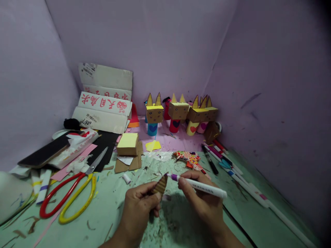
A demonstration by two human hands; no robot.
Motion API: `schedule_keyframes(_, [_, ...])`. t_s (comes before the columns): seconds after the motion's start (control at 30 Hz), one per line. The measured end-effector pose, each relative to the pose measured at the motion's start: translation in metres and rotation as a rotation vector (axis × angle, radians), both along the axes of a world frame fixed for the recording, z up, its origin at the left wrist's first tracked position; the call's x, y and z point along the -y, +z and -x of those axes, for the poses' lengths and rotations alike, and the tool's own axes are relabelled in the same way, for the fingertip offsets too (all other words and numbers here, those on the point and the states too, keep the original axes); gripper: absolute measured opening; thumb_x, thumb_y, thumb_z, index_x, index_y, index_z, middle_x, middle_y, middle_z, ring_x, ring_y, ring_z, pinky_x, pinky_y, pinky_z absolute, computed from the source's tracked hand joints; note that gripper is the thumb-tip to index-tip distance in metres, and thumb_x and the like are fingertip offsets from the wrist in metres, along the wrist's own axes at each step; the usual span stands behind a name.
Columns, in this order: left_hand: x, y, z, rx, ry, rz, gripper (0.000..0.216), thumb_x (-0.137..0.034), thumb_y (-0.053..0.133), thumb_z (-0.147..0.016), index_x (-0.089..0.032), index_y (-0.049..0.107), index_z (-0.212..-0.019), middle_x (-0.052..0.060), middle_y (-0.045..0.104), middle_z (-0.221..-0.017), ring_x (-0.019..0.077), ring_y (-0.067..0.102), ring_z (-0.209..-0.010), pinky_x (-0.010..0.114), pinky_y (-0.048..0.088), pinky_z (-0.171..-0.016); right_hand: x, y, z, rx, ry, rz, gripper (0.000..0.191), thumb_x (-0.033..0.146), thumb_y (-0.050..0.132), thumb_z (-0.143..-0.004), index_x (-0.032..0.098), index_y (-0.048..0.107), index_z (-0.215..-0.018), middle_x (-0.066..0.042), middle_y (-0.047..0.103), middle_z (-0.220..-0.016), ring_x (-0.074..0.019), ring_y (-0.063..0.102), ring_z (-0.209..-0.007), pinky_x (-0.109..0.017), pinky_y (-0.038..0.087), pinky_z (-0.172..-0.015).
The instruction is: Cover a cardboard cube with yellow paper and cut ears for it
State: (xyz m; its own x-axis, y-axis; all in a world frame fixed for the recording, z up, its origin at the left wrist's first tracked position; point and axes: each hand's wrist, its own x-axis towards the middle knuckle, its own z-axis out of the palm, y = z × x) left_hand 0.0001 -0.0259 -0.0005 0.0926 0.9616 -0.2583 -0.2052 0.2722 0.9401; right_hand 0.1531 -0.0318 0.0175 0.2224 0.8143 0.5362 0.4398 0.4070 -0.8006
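Pinched in my left hand (141, 208) is a small pointed piece of corrugated cardboard (160, 185), its tip upward with a dark edge. My right hand (200, 199) grips a white marker (204, 186) with a purple collar. The marker's tip meets, or nearly meets, the point of the cardboard piece. Just behind my hands lie a short white cap (126, 178) and a flower-patterned glue gun (190, 159). Left of them a small cardboard box with a yellow top (127, 144) sits on flat cardboard scraps (124, 167).
Large scissors (77, 193) with red and yellow handles lie at left. Cardboard figures with pointed ears (154, 113) stand at the back. Folded white cardboard (103, 103) leans on the wall. Several markers (245, 186) line the right side, near a black cable (239, 224).
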Motion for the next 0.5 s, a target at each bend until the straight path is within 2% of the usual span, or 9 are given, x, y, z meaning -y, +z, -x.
schedule_keyframes(0.13, [0.0014,0.0012,-0.0001,-0.002,0.000,0.007,0.029,-0.021,0.066,-0.061,-0.011,0.073,-0.086,-0.003,0.052,-0.044,0.0084,0.044,-0.039,0.021,0.034,-0.040,0.0014,-0.0010,0.0033,-0.030,0.054,0.031,0.010,0.028,0.061,-0.077,0.020,0.062,-0.072,0.002,0.062,-0.057,-0.0123,0.055,-0.048,-0.022,0.043,-0.046])
schedule_keyframes(0.37, [0.0003,0.0021,0.0001,0.025,0.013,0.020,0.028,-0.020,0.067,-0.060,-0.011,0.074,-0.085,-0.002,0.053,-0.043,0.0078,0.043,-0.038,0.020,0.033,-0.040,0.0000,0.0016,-0.0009,-0.029,-0.042,0.029,0.010,0.029,0.061,-0.078,0.020,0.062,-0.073,0.001,0.061,-0.059,-0.0148,0.058,-0.054,-0.025,0.046,-0.053])
schedule_keyframes(0.5, [0.0000,0.0033,-0.0001,0.025,0.000,0.020,0.027,-0.022,0.068,-0.060,-0.011,0.074,-0.083,-0.003,0.052,-0.042,0.0075,0.042,-0.037,0.020,0.033,-0.040,-0.0002,0.0013,-0.0018,0.002,0.007,0.000,0.009,0.027,0.060,-0.078,0.020,0.062,-0.073,0.001,0.061,-0.058,-0.0139,0.057,-0.052,-0.024,0.045,-0.051])
